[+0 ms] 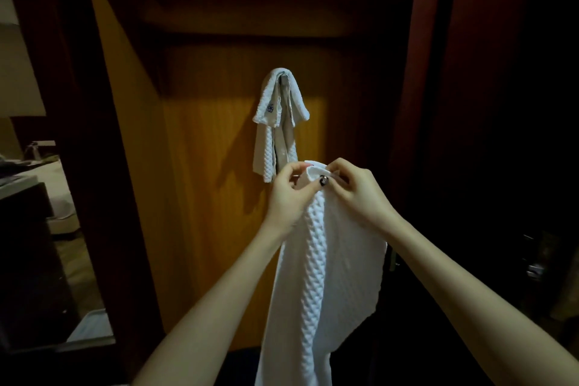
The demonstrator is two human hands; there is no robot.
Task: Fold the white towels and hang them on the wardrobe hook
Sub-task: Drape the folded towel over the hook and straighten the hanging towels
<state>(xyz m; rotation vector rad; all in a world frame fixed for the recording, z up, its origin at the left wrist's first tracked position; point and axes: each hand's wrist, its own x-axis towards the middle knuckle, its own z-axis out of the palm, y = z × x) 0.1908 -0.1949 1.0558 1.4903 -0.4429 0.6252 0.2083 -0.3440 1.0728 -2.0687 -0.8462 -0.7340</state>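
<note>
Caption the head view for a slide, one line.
The left hand and right hand pinch the top of a white towel below the hung towel draped over the wardrobe hook.

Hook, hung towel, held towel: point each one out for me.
hook [283, 73], head view, metal tip above the towel's fold.
hung towel [266, 141], head view, left hanging strip.
held towel [316, 260], head view, ribbed ridge down its middle.

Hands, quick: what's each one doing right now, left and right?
Left hand: closed, pinching the top edge of the white towel.
Right hand: closed, pinching the same top edge.
</note>
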